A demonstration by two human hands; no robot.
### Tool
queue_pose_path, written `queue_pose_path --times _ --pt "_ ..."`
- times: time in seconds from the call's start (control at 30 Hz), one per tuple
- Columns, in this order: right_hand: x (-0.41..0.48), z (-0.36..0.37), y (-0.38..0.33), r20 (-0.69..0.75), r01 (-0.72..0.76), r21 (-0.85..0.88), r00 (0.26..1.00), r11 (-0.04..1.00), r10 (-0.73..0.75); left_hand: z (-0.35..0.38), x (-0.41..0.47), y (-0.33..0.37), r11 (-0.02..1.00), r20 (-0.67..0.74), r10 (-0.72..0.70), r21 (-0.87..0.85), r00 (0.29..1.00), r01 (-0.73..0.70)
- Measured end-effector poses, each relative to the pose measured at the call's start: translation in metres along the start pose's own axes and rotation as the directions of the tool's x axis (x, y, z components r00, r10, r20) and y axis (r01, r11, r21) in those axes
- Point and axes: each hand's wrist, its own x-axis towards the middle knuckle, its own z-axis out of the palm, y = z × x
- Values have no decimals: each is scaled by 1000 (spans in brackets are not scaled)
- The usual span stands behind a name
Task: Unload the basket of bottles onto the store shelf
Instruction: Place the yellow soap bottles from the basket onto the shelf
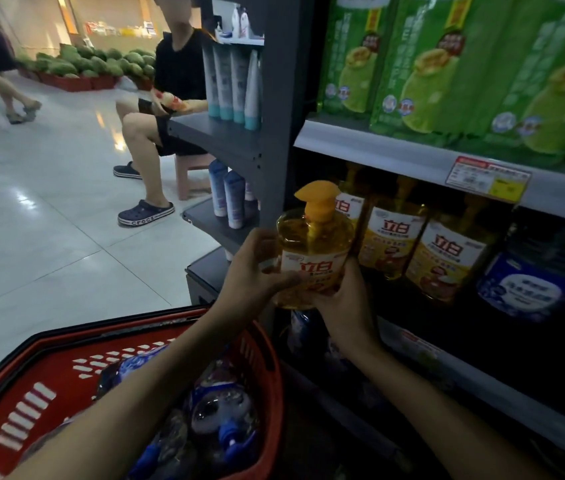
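I hold a yellow pump bottle (312, 244) upright in front of the middle shelf (412, 161), between both hands. My left hand (253, 268) grips its left side, thumb across the label. My right hand (343, 299) cups its base and right side. Matching yellow bottles (443, 251) stand in a row on the shelf just behind it. The red basket (49, 386) sits at the lower left, below my left forearm, with several blue-capped clear bottles (218, 420) lying in it.
Green refill packs (423, 64) fill the shelf above. A dark blue bottle (530, 282) stands right of the yellow row. A grey end rack with white tubes (236, 84) stands left of the shelf. A seated person (163, 109) is beside it on tiled floor.
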Motion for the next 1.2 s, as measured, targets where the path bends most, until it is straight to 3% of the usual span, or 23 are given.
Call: queue_pose_path --times 0.27,0.57,1.2 --pt "43 -10 11 -213 -29 -94 977 995 9 40 37 3 990 5 126 67 992 -126" --pt "64 -7 25 -346 -83 -190 938 978 12 61 77 -25 999 -102 21 -38 995 -26" --pt "62 3 25 -303 -107 -235 953 966 32 67 78 -31 1000 -150 -5 -15 989 2"
